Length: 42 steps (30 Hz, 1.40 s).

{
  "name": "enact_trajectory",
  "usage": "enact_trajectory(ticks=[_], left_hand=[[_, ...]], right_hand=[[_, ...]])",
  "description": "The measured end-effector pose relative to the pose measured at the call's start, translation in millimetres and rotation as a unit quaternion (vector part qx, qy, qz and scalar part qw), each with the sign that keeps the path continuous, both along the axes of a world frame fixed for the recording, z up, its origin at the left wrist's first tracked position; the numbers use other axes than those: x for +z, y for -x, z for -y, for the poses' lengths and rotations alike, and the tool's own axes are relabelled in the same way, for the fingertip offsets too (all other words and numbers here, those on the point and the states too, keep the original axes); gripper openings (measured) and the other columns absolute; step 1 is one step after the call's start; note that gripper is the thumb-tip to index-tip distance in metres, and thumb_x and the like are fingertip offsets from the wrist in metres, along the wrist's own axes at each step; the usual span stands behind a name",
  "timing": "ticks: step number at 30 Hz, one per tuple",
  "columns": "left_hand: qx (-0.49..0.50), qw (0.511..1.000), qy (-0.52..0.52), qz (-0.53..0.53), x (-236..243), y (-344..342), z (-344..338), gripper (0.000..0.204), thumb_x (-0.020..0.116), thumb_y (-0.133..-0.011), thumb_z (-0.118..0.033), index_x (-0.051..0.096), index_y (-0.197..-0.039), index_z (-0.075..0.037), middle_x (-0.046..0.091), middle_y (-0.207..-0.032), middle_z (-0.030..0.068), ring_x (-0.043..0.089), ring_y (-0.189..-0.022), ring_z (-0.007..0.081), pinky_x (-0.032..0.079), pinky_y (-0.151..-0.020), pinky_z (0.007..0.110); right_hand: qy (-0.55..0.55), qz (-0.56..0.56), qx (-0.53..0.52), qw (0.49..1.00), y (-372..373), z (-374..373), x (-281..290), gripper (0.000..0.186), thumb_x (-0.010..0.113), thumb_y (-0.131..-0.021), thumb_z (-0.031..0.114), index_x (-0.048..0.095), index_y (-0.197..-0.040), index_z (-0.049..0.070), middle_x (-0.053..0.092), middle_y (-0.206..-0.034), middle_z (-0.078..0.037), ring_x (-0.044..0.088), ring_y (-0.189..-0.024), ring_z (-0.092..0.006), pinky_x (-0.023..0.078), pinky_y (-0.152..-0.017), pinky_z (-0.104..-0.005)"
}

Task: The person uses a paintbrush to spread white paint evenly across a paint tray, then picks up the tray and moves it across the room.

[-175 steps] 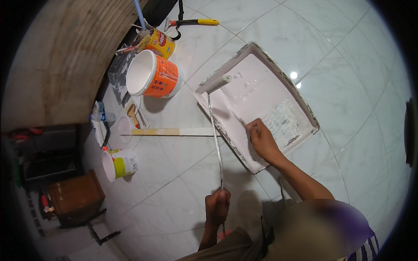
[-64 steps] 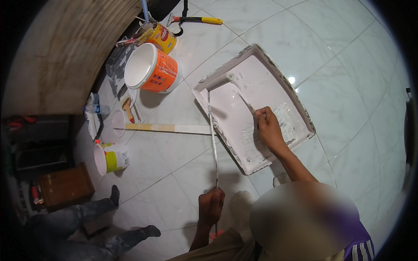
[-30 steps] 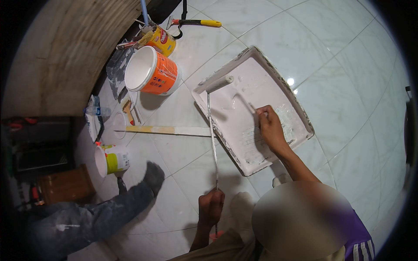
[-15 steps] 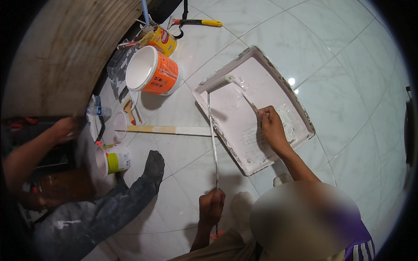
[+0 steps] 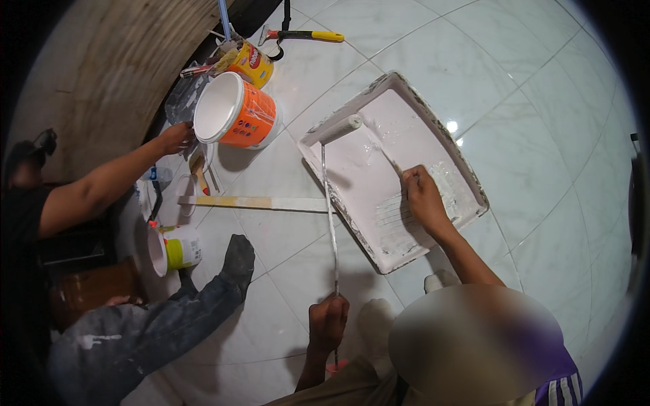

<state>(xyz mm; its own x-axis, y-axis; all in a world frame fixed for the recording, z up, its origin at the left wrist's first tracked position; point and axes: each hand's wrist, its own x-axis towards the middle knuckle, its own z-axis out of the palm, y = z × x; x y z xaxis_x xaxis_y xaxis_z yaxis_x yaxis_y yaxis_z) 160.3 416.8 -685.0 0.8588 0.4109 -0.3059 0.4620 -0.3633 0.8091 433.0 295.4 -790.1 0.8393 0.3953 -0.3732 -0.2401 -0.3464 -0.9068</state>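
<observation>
My left hand [image 5: 328, 321] is closed round the long rod of a paint roller [image 5: 340, 130]. Its sleeve lies in pale paint at the upper left of a shallow paint tray [image 5: 443, 128], and the rod runs over the tray's edge toward me. Over the tray's ribbed part, my right hand [image 5: 423, 196] grips a thin, paint-coated tool [image 5: 389, 157]; its far end reaches down into the paint near the roller, and its kind is unclear.
A co-worker's hand [image 5: 177, 137] is at the white-and-orange bucket [image 5: 254, 115]. A flat stick [image 5: 264, 202] lies against the tray. A small tub [image 5: 179, 250], a paintbrush [image 5: 199, 174], a yellow tin [image 5: 252, 62] and a yellow-handled scraper [image 5: 315, 35] are on the tiles.
The co-worker's hand has moved from low at the left up to the bucket's side. My hands, the roller and the thin tool look nearly still.
</observation>
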Motion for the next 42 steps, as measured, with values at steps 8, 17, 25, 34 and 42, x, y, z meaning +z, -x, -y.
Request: enact_trajectory(ticks=[8,17,25,34,42], left_hand=[[0.061,0.992,0.099,-0.058,9,-3,2,0.039,0.037,-0.106,-0.022,0.051,-0.075,-0.003,0.049,-0.061,0.0065,0.049,-0.05,0.0181,0.039,-0.049,0.034],[0.032,0.998,0.046,-0.035,11,-7,1,0.041,0.041,-0.106,-0.024,0.05,-0.072,-0.003,0.048,-0.061,0.0059,0.048,-0.049,0.0181,0.039,-0.049,0.034],[-0.039,0.998,-0.047,0.022,0,-4,2,0.023,0.047,-0.099,-0.013,0.05,-0.079,-0.003,0.05,-0.062,0.0081,0.05,-0.051,0.0218,0.041,-0.051,0.036],[0.064,0.984,0.144,-0.078,17,-5,-1,0.039,0.041,-0.106,-0.026,0.052,-0.076,-0.003,0.048,-0.057,0.0064,0.048,-0.051,0.0169,0.039,-0.054,0.034],[0.072,0.985,0.141,-0.067,16,-6,-1,0.047,0.038,-0.107,-0.034,0.051,-0.074,-0.005,0.044,-0.06,-0.0007,0.039,-0.054,0.0093,0.035,-0.053,0.029]], right_hand=[[0.017,0.002,0.034,0.999,-3,7,-1,0.021,0.049,-0.103,0.019,0.059,-0.106,0.001,0.064,-0.081,-0.017,0.061,-0.077,-0.0251,0.048,-0.075,-0.0388],[0.0,-0.011,0.06,0.998,-4,7,7,0.024,0.051,-0.104,0.022,0.058,-0.107,0.0,0.064,-0.081,-0.018,0.062,-0.077,-0.0255,0.048,-0.074,-0.0387],[0.004,0.035,0.045,0.998,-7,14,-14,0.022,0.049,-0.105,0.021,0.057,-0.106,0.0,0.059,-0.076,-0.013,0.056,-0.073,-0.0232,0.047,-0.072,-0.0396],[-0.03,-0.041,0.004,0.999,-14,7,11,0.019,0.048,-0.104,0.015,0.059,-0.104,0.0,0.056,-0.077,-0.006,0.053,-0.074,-0.0153,0.045,-0.07,-0.0319],[0.008,-0.007,-0.015,1.0,-14,8,8,0.017,0.048,-0.104,0.014,0.057,-0.104,0.0,0.06,-0.079,-0.012,0.059,-0.075,-0.0221,0.049,-0.074,-0.0368]])
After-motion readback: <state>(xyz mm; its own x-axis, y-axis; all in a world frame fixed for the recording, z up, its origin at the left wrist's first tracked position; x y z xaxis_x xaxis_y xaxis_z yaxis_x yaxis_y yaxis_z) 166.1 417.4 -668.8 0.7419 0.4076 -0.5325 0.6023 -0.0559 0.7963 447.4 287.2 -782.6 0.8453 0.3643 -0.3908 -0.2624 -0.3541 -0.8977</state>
